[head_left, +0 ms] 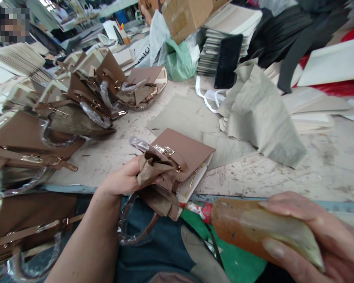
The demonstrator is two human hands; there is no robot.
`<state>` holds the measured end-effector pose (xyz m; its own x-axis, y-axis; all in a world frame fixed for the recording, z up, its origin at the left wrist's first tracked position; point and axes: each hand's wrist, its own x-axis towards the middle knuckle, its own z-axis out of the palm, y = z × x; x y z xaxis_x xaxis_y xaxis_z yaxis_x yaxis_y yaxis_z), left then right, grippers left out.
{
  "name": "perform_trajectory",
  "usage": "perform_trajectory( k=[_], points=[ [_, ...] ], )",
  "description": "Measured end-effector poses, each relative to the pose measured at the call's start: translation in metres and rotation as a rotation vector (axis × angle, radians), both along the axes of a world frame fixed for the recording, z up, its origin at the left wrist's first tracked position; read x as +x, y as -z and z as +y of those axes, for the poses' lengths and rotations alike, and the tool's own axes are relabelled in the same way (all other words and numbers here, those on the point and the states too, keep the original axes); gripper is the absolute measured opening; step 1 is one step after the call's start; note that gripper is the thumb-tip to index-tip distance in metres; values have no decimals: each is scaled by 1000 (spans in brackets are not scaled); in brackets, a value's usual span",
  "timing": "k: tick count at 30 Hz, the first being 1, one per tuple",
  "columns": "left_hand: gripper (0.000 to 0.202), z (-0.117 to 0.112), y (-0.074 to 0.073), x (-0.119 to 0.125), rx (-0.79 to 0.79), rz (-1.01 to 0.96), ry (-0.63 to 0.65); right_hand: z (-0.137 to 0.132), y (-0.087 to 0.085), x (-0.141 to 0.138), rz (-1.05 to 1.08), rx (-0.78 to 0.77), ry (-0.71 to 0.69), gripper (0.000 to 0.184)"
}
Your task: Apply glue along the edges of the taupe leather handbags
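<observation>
The right hand (pixel 332 236) grips a bottle (pixel 247 224), nozzle (pixel 207 212) at a bag (pixel 184 151) the left hand (pixel 128 176) pinches over the edge of the counter (pixel 321 161), one side looking unjoined, so the work seems partly done.

The left hand (pixel 125 176) grips, partly hidden, its bare forearm (pixel 88 236) slanting up; the right hand (pixel 321 236) grips too, digits (pixel 275 248) held apart.
</observation>
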<state>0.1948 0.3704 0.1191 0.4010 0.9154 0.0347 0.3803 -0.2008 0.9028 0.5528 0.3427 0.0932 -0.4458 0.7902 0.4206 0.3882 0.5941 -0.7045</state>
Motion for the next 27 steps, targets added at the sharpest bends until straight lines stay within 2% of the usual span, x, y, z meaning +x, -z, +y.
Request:
perform_trajectory(
  k=[4,9,13,17,23,27],
  points=[
    [6,0,2,-4,-16,-4,-11,6,2,-6,-65,36,48,26],
    [7,-2,2,-6,-39,30,3,13,9,2,-77,83,144,27],
    [6,-3,2,-6,-53,-15,10,10,5,5,-36,51,78,26],
    [7,-2,1,-6,-24,37,14,12,5,-1,-51,105,17,27],
    [11,-3,3,-8,9,13,-31,31,21,-1,-76,143,188,25],
    [27,-6,7,-13,8,43,-25,31,23,7,-46,99,261,27]
  ],
)
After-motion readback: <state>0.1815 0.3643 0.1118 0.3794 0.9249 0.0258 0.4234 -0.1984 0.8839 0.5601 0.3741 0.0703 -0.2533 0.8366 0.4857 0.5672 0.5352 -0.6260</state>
